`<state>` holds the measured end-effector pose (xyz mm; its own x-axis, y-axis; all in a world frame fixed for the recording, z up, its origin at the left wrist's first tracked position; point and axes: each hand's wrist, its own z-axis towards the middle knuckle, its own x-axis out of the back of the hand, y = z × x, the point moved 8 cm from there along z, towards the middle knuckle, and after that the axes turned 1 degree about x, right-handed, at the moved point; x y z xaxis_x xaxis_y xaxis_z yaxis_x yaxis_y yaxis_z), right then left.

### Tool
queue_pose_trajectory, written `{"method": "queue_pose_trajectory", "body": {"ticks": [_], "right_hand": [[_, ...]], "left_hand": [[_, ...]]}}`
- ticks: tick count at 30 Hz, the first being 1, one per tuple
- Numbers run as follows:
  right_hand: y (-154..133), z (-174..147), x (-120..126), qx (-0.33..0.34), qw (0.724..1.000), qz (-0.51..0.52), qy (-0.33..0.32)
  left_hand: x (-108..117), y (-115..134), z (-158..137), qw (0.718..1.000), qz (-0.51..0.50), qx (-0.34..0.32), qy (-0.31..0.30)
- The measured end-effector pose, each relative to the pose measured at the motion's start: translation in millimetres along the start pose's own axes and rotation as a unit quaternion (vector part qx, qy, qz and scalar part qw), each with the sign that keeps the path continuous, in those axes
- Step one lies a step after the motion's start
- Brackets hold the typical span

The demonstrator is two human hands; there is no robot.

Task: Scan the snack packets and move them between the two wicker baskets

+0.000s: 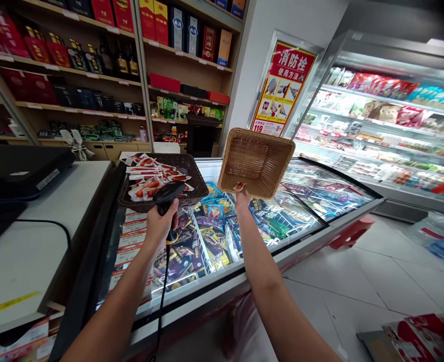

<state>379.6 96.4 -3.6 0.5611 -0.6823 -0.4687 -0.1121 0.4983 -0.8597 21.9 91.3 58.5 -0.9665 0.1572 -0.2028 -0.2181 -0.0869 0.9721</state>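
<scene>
Clock positions are read from the centre of the view. The left hand [160,221], at 8 o'clock, is wrapped around the handle of a black handheld barcode scanner [170,192]. The scanner cable [164,286] hangs toward 7 o'clock.

The scanner head overlaps the near rim of the dark brown wicker basket [198,182] at 9 o'clock; contact between the 2 cannot be determined. This basket holds a pile of individually wrapped sausages [150,192].

The right hand [242,200], at 4 o'clock, pinches 1 small wrapped sausage [240,186] at the near rim of the tan wicker basket [250,146]. Whether this hand also grips the rim cannot be determined. The tan basket is at 2 o'clock, tilted, its mouth facing the camera.

A glass-topped chest freezer [331,229] extends below both baskets; printed packets [214,244] show through the glass. Price labels [131,244] form a column at 8 o'clock. A red fire-hydrant poster [284,85] is mounted between 1 and 2 o'clock.
</scene>
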Motion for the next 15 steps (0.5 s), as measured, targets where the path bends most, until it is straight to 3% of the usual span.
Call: {"method": "queue_pose_trajectory", "body": {"ticks": [4, 7, 10, 12, 15], "right_hand": [[-17, -24, -6, 0.051, 0.991, -0.102, 0.067], [-29, -47, -49, 0.085, 0.985, -0.152, 0.000], [-33, -70, -123, 0.105, 0.960, -0.219, -0.137], [-25, -86, -181, 0.125, 0.887, -0.351, -0.272], [3, -100, -233, 0.079, 0.795, -0.458, -0.389]], "left_hand": [[19, 3, 4, 0.996, -0.015, 0.010, 0.090], [44, 12, 7, 0.981, -0.042, -0.023, 0.189], [63, 18, 11, 0.964, -0.064, -0.039, 0.256], [68, 17, 13, 0.958, -0.072, -0.036, 0.274], [66, 14, 14, 0.959, -0.076, -0.036, 0.271]]}}
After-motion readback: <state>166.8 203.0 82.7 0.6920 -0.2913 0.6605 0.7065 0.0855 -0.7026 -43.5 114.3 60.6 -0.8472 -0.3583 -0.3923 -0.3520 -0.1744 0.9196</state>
